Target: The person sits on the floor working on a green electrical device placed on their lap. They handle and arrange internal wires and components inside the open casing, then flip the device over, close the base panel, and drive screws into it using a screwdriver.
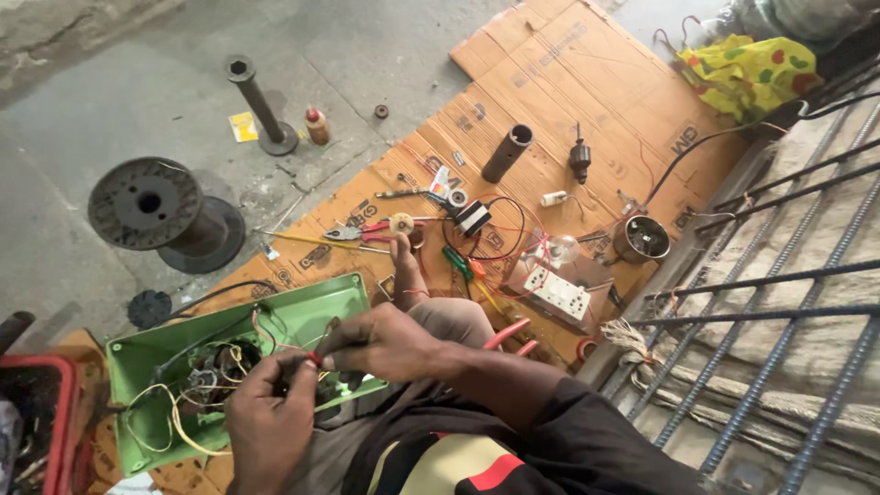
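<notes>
A green metal housing lies open on flattened cardboard, with a motor winding and yellow, white and red wires inside it. My left hand is over the housing's near edge, its fingers pinched on wire ends. My right hand meets it from the right, its fingertips closed on the same red-tipped wire ends. Both hands hover just above the housing's right part. My knee and bare foot stretch out beyond the hands.
On the cardboard lie pliers, screwdrivers, a white switch board, a bulb, a small motor can and a dark tube. A black spool and a socket post stand on concrete at left. Steel rebar runs along the right. A red box sits at the lower left.
</notes>
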Tool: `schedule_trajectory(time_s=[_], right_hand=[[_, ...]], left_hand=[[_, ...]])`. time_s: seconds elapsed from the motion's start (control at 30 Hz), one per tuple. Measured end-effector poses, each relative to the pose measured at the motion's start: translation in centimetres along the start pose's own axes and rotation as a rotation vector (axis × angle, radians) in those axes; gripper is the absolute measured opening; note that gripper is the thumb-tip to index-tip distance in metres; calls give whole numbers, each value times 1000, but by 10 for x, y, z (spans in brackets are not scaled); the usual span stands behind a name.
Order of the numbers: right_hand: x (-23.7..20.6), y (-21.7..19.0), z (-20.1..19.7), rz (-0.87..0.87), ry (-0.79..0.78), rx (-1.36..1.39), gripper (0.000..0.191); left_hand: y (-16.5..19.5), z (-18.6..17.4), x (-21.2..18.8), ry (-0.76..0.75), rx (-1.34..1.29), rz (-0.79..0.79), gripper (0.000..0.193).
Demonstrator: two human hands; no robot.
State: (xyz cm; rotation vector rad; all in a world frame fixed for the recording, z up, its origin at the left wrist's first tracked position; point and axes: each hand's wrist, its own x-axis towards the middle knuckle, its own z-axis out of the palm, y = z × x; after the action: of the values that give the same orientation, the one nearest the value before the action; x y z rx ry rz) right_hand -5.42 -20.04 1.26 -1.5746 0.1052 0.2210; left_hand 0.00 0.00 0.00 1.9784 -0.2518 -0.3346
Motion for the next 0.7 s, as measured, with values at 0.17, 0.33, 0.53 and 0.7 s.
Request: schedule_trajectory(time_s=[0.17, 0.33, 0.53, 0.7], right_hand=[[3, 2, 3, 58, -26, -79, 23], [-2, 1, -8, 198, -117, -11, 26], [-6, -8, -21, 220, -247, 48, 31], [-20, -10, -47, 361, -261, -441, 30]], left_hand=[[23, -9, 0, -62, 185, 116, 14], [31, -13, -1, -111, 257, 232, 15], [26, -17, -7, -282, 159, -29, 13], [15, -23, -18, -381, 9, -142, 19]])
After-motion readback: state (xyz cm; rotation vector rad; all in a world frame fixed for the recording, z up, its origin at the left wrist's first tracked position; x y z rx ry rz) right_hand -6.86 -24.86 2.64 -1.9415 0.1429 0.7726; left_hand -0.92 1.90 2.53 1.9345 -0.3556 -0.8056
